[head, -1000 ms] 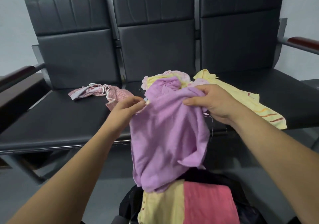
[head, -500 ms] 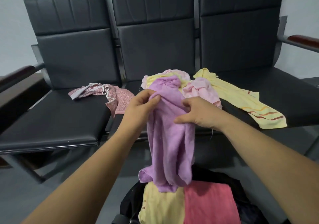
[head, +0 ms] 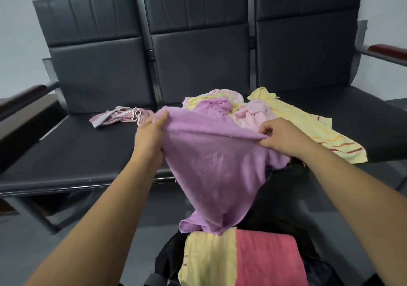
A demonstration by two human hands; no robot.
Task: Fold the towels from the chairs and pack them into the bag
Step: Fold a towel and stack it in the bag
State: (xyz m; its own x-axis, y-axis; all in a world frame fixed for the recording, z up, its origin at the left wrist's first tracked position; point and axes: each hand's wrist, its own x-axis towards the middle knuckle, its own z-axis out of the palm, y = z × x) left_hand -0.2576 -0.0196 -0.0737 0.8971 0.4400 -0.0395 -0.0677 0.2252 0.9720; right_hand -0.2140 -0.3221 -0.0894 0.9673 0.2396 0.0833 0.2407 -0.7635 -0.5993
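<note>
Now fuzzy purple towel point(head: 211, 166) stretched taut, left hand point(head: 149, 138), right hand point(head: 284, 138) pinching edge

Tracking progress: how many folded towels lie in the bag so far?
2: a yellow towel at left, a pink-red towel beside it at right, in the black bag; more may be hidden beneath.

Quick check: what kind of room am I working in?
Likely a waiting area or lobby: three joined black padded chairs in a row, wooden armrests at the ends, against a plain pale wall.
</note>
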